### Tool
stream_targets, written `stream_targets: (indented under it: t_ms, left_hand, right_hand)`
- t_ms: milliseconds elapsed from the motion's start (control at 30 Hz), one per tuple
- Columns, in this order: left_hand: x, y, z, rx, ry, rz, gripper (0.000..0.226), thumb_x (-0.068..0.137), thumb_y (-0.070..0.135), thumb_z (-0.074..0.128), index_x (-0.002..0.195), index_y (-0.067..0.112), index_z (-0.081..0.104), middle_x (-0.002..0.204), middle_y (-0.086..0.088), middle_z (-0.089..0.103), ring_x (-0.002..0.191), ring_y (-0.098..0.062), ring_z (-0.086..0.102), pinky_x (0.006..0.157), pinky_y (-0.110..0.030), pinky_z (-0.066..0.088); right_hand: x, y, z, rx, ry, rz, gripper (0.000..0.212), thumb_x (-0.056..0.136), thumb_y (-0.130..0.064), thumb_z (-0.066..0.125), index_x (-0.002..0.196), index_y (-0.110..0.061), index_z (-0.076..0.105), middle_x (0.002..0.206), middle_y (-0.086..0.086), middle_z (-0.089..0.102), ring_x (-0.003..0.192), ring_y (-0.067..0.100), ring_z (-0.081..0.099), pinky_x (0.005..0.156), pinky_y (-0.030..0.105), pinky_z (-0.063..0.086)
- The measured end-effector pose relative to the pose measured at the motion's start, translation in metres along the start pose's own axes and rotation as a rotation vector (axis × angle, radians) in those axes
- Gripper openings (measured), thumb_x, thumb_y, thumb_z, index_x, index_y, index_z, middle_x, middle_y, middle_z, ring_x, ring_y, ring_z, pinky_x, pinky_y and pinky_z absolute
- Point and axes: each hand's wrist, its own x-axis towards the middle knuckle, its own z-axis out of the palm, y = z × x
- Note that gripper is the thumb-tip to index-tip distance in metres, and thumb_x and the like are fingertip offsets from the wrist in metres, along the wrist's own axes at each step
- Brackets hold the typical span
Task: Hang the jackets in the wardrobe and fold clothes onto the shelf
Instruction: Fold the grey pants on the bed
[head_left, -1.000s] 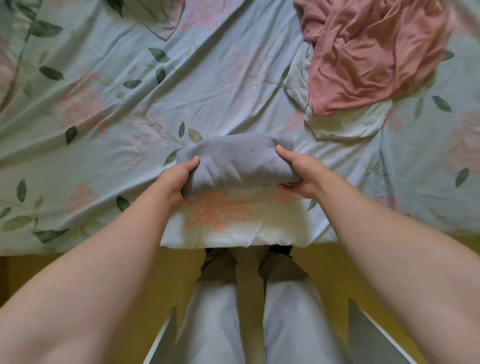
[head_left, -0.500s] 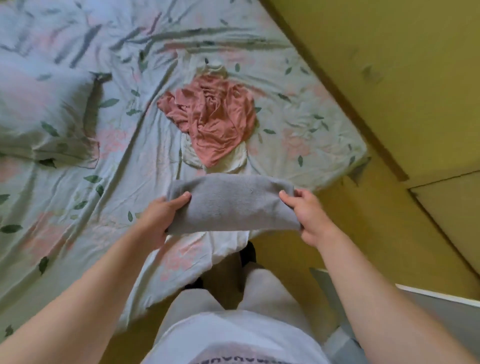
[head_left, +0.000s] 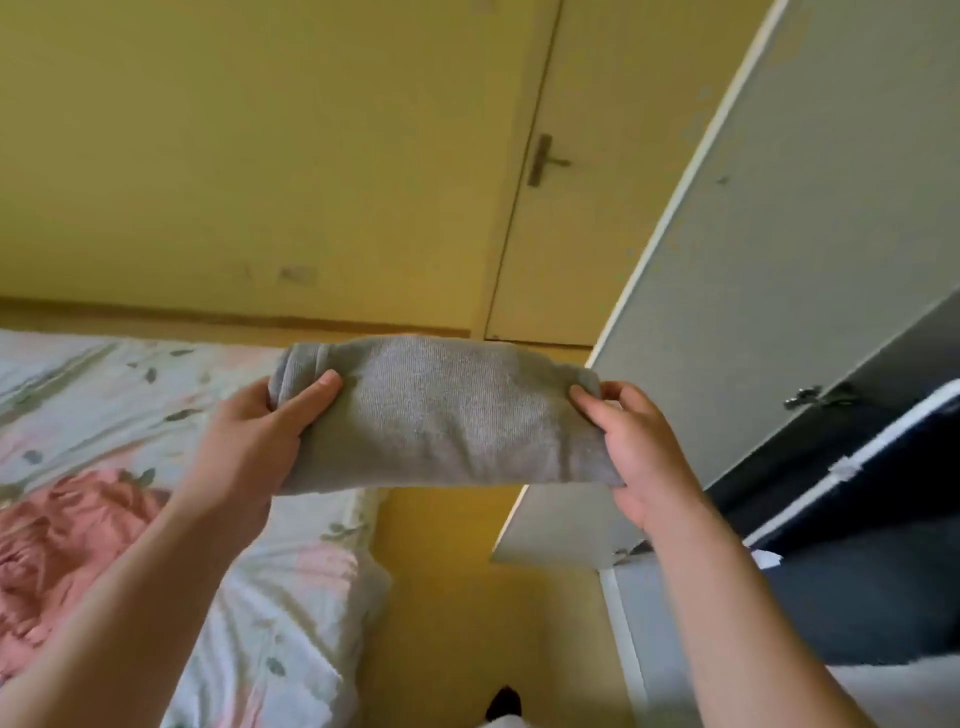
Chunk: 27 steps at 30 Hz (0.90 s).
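A folded grey garment (head_left: 447, 415) is held up in the air, btwn the bed (head_left: 291, 597) on the left and the open wardrobe door (head_left: 779, 260) on the right, touching neither. It is gripped at both short ends. The left hand (head_left: 254, 441) is closed round the left end, thumb laid on top & fingers tucked under. The right hand (head_left: 639, 452) is clamped on the right end the same way. Nothing else is carried.

Handling, as judged: knit fabric, soft & light, w/ no stiffness of its own. A slight sag is seen in the middle, so the bundle's shape is kept only by the two-end grip and a little tension across it. If one end is let go, the folds are likely to be lost. Not fragile, not slippery, so a hard squeeze isn't needed.

Best hold: both ends, w/ fingers spread underneath as support & thumbs pinning the top layer. For setting down on a shelf, flat support under the middle would be preferred, so the layers are slid off together, not dropped.

A dark wardrobe compartment (head_left: 857, 597) is seen at lower right; whether a free shelf is in there can't be told. A crumpled pink garment (head_left: 57, 525) is seen on the bed, not yet folded.
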Motion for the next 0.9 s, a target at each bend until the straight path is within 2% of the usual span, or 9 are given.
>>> stream_targets:
  t_ms: [100, 167, 233, 300, 400, 500, 667, 800, 900]
  left_hand:
    - [0.006, 0.037, 0.078, 0.013, -0.159, 0.077, 0.037, 0.065, 0.054, 0.084, 0.087, 0.025, 0.078, 0.096, -0.006, 0.078, 0.100, -0.030, 0.073, 0.093, -0.050, 0.055]
    - [0.005, 0.062, 0.130, 0.010, -0.260, 0.122, 0.050, 0.055, 0.065, 0.082, 0.088, 0.028, 0.078, 0.098, -0.006, 0.078, 0.099, -0.029, 0.073, 0.096, -0.055, 0.054]
    - [0.001, 0.086, 0.179, 0.003, -0.368, 0.174, 0.053, 0.057, 0.068, 0.083, 0.092, 0.028, 0.078, 0.099, -0.004, 0.078, 0.099, -0.027, 0.074, 0.096, -0.055, 0.054]
    - [-0.007, 0.108, 0.228, 0.003, -0.451, 0.236, 0.048, 0.066, 0.063, 0.082, 0.094, 0.024, 0.076, 0.095, 0.000, 0.078, 0.096, -0.023, 0.074, 0.091, -0.050, 0.057]
    - [-0.022, 0.141, 0.296, -0.002, -0.540, 0.339, 0.041, 0.069, 0.055, 0.074, 0.094, 0.021, 0.074, 0.088, 0.006, 0.078, 0.087, -0.016, 0.074, 0.077, -0.038, 0.055]
    - [-0.034, 0.174, 0.353, -0.026, -0.649, 0.402, 0.034, 0.079, 0.048, 0.074, 0.098, 0.019, 0.074, 0.092, 0.003, 0.079, 0.087, -0.016, 0.075, 0.079, -0.036, 0.054]
    - [-0.052, 0.234, 0.440, -0.080, -0.780, 0.485, 0.021, 0.093, 0.035, 0.069, 0.098, 0.015, 0.071, 0.093, 0.004, 0.079, 0.091, -0.013, 0.075, 0.079, -0.030, 0.055]
    - [-0.068, 0.278, 0.505, -0.094, -0.921, 0.537, 0.017, 0.095, 0.037, 0.067, 0.097, 0.021, 0.068, 0.089, 0.010, 0.077, 0.086, -0.006, 0.075, 0.071, -0.024, 0.056]
    - [-0.078, 0.298, 0.552, -0.144, -0.973, 0.530, 0.018, 0.093, 0.040, 0.070, 0.095, 0.022, 0.067, 0.095, 0.007, 0.076, 0.085, -0.007, 0.075, 0.072, -0.027, 0.058]
  right_hand:
    - [-0.004, -0.029, -0.072, 0.036, 0.175, -0.087, 0.024, 0.090, -0.030, 0.073, 0.106, -0.014, 0.064, 0.098, 0.010, 0.075, 0.093, 0.031, 0.073, 0.083, 0.050, 0.057]
    - [-0.011, -0.049, -0.117, 0.031, 0.284, -0.146, 0.030, 0.081, -0.043, 0.077, 0.100, -0.022, 0.066, 0.097, 0.007, 0.075, 0.094, 0.031, 0.073, 0.087, 0.054, 0.056]
    - [-0.018, -0.068, -0.158, -0.004, 0.412, -0.212, 0.043, 0.065, -0.057, 0.076, 0.094, -0.027, 0.067, 0.097, 0.003, 0.073, 0.095, 0.027, 0.072, 0.091, 0.056, 0.055]
    - [-0.030, -0.087, -0.197, -0.044, 0.523, -0.280, 0.047, 0.061, -0.063, 0.072, 0.092, -0.028, 0.066, 0.096, 0.004, 0.070, 0.094, 0.026, 0.069, 0.093, 0.057, 0.053]
    - [-0.049, -0.114, -0.247, -0.103, 0.665, -0.362, 0.041, 0.068, -0.061, 0.070, 0.092, -0.028, 0.064, 0.099, 0.011, 0.068, 0.093, 0.031, 0.066, 0.089, 0.055, 0.052]
    - [-0.065, -0.141, -0.291, -0.204, 0.799, -0.463, 0.022, 0.088, -0.048, 0.068, 0.096, -0.028, 0.062, 0.091, -0.001, 0.068, 0.082, 0.016, 0.063, 0.079, 0.042, 0.050]
    - [-0.094, -0.200, -0.341, -0.402, 1.028, -0.580, 0.029, 0.089, -0.056, 0.061, 0.100, -0.030, 0.055, 0.086, -0.008, 0.067, 0.077, 0.012, 0.063, 0.074, 0.038, 0.051]
    - [-0.119, -0.252, -0.376, -0.537, 1.128, -0.534, 0.018, 0.098, -0.048, 0.053, 0.104, -0.031, 0.051, 0.093, -0.011, 0.058, 0.080, 0.009, 0.058, 0.062, 0.031, 0.039]
    - [-0.113, -0.286, -0.408, -0.611, 1.192, -0.455, 0.034, 0.100, -0.044, 0.052, 0.114, -0.013, 0.056, 0.095, 0.005, 0.060, 0.076, 0.015, 0.054, 0.065, 0.037, 0.046]
